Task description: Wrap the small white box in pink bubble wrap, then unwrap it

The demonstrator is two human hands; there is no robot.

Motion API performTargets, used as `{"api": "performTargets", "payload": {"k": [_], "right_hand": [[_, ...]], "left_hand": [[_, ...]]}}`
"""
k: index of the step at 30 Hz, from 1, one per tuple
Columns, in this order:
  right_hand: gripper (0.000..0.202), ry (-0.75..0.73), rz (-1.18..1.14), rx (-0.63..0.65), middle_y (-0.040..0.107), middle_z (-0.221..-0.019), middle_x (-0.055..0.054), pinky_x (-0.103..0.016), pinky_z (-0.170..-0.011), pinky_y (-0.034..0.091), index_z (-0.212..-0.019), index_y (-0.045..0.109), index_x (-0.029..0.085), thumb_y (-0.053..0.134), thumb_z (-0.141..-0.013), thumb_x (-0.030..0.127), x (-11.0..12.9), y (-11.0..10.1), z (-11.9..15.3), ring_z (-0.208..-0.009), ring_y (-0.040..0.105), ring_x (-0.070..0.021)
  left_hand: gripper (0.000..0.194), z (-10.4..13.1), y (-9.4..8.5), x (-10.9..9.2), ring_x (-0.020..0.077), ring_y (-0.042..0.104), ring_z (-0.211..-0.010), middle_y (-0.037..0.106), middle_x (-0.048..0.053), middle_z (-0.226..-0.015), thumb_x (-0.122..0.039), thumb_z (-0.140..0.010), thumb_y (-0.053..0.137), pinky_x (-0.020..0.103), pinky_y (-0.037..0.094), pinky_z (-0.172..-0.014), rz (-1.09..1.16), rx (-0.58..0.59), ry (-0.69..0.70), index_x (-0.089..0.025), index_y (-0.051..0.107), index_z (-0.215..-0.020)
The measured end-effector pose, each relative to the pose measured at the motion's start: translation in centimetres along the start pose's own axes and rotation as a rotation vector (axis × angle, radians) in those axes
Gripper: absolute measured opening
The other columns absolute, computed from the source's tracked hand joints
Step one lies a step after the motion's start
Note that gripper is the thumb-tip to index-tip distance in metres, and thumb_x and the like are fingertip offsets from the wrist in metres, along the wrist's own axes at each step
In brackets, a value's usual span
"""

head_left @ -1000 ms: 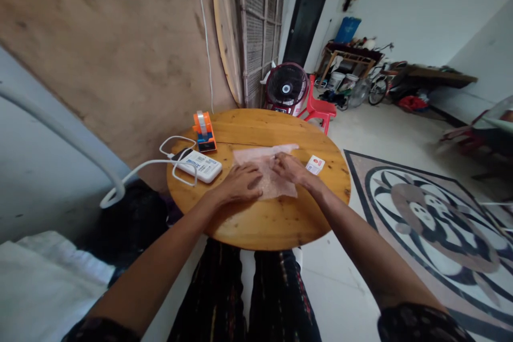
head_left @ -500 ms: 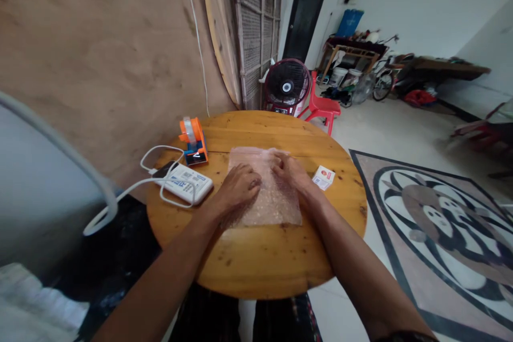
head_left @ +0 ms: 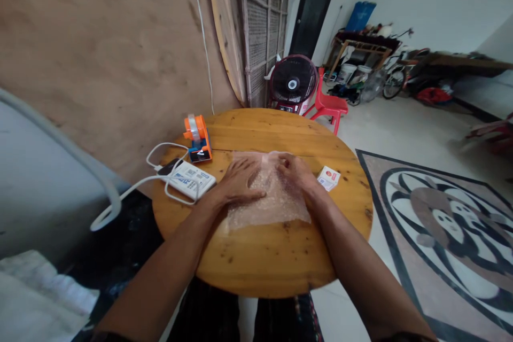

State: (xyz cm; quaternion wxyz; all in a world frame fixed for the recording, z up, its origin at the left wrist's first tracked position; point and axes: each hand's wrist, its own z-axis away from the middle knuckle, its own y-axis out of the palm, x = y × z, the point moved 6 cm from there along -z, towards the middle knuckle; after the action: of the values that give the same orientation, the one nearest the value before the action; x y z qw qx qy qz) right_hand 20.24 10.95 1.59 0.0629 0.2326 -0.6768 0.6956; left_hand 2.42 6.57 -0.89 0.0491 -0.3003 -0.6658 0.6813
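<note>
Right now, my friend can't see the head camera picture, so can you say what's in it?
A person's left hand and right hand rest on bubble wrap on a round wooden table. To the left sit an orange-and-blue tape dispenser and a white device with a cable; to the right, a small box.

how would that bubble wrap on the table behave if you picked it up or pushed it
The bubble wrap would probably sag when lifted, since it looks like a thin sheet. It is likely light for its size, being translucent and bubbly. Pushed at its near edge, it may wrinkle, as the left hand and right hand rest on it.
</note>
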Motion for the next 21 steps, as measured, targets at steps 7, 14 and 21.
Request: {"api": "performTargets", "payload": {"k": [7,14,21], "right_hand": [[0.046,-0.036,0.007,0.023,0.072,-0.107,-0.008,-0.031,-0.079,0.048,-0.13,0.058,0.017,0.056,-0.088,0.035,0.7,-2.9,3.3,-0.087,0.067,-0.0207],[0.066,-0.044,0.403,-0.074,0.05,-0.145,-0.016,-0.045,-0.105,0.039,-0.139,0.049,0.016,0.067,-0.078,0.034,-3.8,-8.9,6.7,-0.132,0.047,-0.0336],[0.038,0.135,0.395,0.104,0.073,-0.097,-0.01,-0.031,-0.071,0.048,-0.109,0.066,0.018,0.067,-0.073,0.029,-7.9,-7.9,6.5,-0.085,0.067,-0.0244]], "left_hand": [[0.092,0.2,-0.6,-0.4,0.0361,0.027,-0.144,0.032,0.016,-0.157,-0.062,-0.075,0.063,0.05,0.021,-0.117,0.017,-0.015,0.032,-0.015,0.033,-0.148],[0.09,0.2,-0.9,-0.6,0.0365,0.031,-0.142,0.035,0.018,-0.154,-0.06,-0.072,0.067,0.051,0.024,-0.115,0.041,-0.052,0.067,-0.017,0.036,-0.145],[0.09,0.4,-1.0,-0.5,0.0352,0.033,-0.14,0.037,0.016,-0.153,-0.06,-0.07,0.067,0.049,0.025,-0.114,0.069,-0.076,0.083,-0.019,0.037,-0.144]]}}
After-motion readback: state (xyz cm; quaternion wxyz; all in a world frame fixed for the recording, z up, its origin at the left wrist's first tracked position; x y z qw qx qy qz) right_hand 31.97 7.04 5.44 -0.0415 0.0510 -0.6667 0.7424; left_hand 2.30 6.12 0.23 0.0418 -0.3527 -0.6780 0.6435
